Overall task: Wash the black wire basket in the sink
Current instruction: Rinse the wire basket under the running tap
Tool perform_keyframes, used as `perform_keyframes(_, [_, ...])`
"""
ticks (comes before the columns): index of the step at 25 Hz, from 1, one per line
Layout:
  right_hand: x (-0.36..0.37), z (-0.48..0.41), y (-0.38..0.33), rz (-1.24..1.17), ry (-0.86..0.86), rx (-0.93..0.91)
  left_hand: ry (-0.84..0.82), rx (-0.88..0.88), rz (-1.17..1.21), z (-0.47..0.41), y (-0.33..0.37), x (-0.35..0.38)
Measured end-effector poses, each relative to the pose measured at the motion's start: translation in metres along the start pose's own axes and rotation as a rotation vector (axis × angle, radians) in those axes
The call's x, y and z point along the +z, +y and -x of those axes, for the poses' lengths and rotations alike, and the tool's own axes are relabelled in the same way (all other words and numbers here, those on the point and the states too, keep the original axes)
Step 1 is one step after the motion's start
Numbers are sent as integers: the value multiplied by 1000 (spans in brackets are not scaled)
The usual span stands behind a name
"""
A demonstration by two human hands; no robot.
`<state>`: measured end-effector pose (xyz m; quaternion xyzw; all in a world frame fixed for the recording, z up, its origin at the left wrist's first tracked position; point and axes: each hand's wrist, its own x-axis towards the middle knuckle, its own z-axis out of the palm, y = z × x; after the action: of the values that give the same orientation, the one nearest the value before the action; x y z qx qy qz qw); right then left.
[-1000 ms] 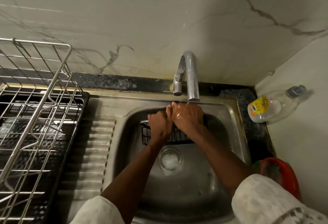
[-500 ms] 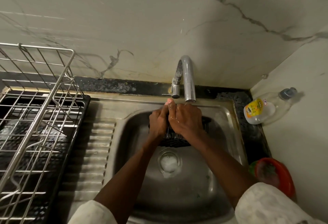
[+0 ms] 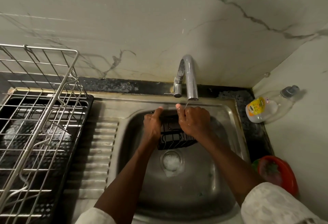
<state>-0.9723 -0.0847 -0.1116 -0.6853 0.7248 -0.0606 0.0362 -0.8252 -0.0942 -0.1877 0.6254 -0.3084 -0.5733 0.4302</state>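
Left hand, right hand clamp black wire basket beneath faucet; rack leftward.

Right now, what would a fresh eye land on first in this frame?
Centre frame, the left hand and right hand grip a black wire basket inside the steel sink, just under the tap. A large wire dish rack fills the left side. A clear bottle and a red bowl sit by the right wall.
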Motion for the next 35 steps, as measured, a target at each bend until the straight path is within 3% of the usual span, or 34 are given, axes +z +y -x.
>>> perform_keyframes(5, [3,4,-48,169,-51,-68,-96,173,-81,2,12,27])
perform_keyframes(7, [0,1,-35,162,-82,-82,-143,129,-45,-1,8,24])
perform_keyframes(12, [-10,-14,16,54,-74,112,-204,84,31,-5,18,24])
perform_keyframes(19, [-1,3,-49,171,-72,-176,-187,97,3,-4,12,18])
perform_keyframes(23, [-11,-6,-3,81,-77,38,-280,34,75,-6,19,12])
perform_keyframes(28, [-24,-8,-11,39,33,-60,-302,-41,184,-13,13,6])
perform_keyframes(32, [-25,-6,-22,37,7,38,-109,255,-226,-15,18,2])
perform_keyframes(35, [-23,-10,-33,75,13,-7,-80,502,-480,-7,31,6])
